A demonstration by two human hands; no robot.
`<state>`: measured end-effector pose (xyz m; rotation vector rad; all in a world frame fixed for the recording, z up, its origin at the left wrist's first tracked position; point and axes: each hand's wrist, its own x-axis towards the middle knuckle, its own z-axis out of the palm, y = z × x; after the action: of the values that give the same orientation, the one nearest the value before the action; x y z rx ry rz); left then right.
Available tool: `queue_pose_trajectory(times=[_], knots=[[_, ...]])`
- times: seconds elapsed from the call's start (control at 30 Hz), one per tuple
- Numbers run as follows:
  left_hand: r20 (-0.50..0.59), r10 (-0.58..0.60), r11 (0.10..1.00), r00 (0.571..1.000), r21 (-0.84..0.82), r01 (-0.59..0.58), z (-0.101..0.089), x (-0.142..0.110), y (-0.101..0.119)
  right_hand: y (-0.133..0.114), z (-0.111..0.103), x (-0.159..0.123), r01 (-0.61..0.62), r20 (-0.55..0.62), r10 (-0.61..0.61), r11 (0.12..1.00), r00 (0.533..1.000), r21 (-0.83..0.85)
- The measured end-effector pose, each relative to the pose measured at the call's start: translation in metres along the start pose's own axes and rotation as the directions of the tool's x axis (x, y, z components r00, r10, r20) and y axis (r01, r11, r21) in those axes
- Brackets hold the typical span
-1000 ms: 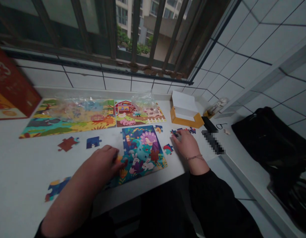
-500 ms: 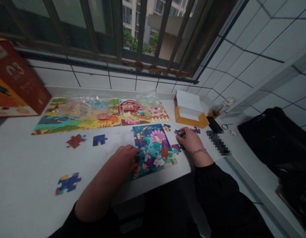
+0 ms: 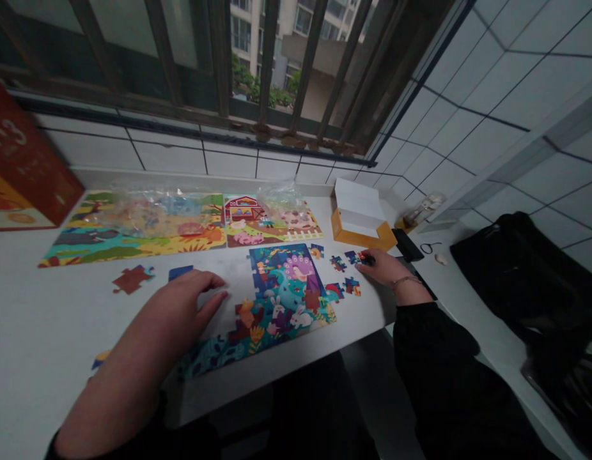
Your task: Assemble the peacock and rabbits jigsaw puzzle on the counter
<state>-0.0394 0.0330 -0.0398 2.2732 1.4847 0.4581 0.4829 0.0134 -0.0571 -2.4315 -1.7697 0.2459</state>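
A partly built peacock-and-rabbit jigsaw (image 3: 281,294) lies near the front edge of the white counter (image 3: 46,332). My left hand (image 3: 181,303) hovers flat just left of it, fingers stretched out, holding nothing, and partly covers a blue loose piece (image 3: 179,272). My right hand (image 3: 380,267) reaches to the right of the jigsaw, its fingertips pinched on a small puzzle piece (image 3: 366,259). Loose pieces (image 3: 344,278) lie between that hand and the jigsaw.
Two finished puzzles (image 3: 181,223) under clear plastic bags lie along the tiled wall. An orange-and-white open box (image 3: 360,217) stands at the back right, a red box (image 3: 22,172) at far left. A brown piece (image 3: 130,279) lies at the left. A black bag (image 3: 530,287) sits at right.
My left hand has lifted off the jigsaw's left edge and drawn leftward, opening flat. My right hand has slid further right, away from the jigsaw, onto a loose piece.
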Motion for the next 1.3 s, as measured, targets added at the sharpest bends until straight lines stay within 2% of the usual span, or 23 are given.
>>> queue_pose_trajectory(times=[0.2, 0.4, 0.57, 0.67, 0.77, 0.83, 0.97, 1.1, 1.2, 1.3], knots=[[0.101, 0.029, 0.999, 0.994, -0.03, -0.026, 0.004, 0.006, 0.002, 0.008, 0.007, -0.009, 0.021, -0.027, -0.02, 0.999, 0.999, 0.032], [0.128, 0.019, 1.0, 0.992, -0.025, -0.016, 0.006, 0.007, -0.002, 0.014, 0.009, -0.023, 0.05, -0.129, -0.032, 0.989, 0.991, 0.142], [0.096, -0.023, 0.999, 0.995, -0.024, 0.026, -0.001, 0.004, -0.007, 0.018, 0.012, -0.032, 0.135, -0.196, -0.091, 0.965, 0.976, 0.223], [0.002, -0.125, 0.992, 0.992, 0.03, 0.125, -0.016, -0.005, -0.018, 0.006, 0.015, -0.042, 0.229, -0.281, -0.169, 0.953, 0.945, 0.198], [-0.087, -0.239, 0.967, 0.967, 0.065, 0.245, -0.032, -0.016, -0.027, -0.028, 0.018, -0.057, 0.347, -0.318, -0.272, 0.914, 0.908, 0.21], [-0.085, -0.273, 0.959, 0.958, 0.052, 0.278, -0.038, -0.02, -0.028, -0.064, 0.021, -0.069, 0.46, -0.308, -0.382, 0.855, 0.871, 0.241], [-0.056, -0.252, 0.967, 0.966, 0.018, 0.253, -0.038, -0.02, -0.025, -0.148, 0.03, -0.097, 0.647, -0.242, -0.601, 0.685, 0.762, 0.336], [0.003, -0.205, 0.978, 0.979, -0.034, 0.205, -0.031, -0.018, -0.031, -0.217, 0.044, -0.122, 0.689, -0.197, -0.685, 0.579, 0.701, 0.436], [0.011, -0.211, 0.977, 0.977, -0.039, 0.211, -0.032, -0.021, -0.038, -0.244, 0.057, -0.132, 0.698, -0.184, -0.708, 0.554, 0.682, 0.454], [-0.021, -0.311, 0.949, 0.95, 0.044, 0.312, -0.042, -0.026, -0.044, -0.25, 0.067, -0.133, 0.681, -0.149, -0.708, 0.567, 0.691, 0.465]])
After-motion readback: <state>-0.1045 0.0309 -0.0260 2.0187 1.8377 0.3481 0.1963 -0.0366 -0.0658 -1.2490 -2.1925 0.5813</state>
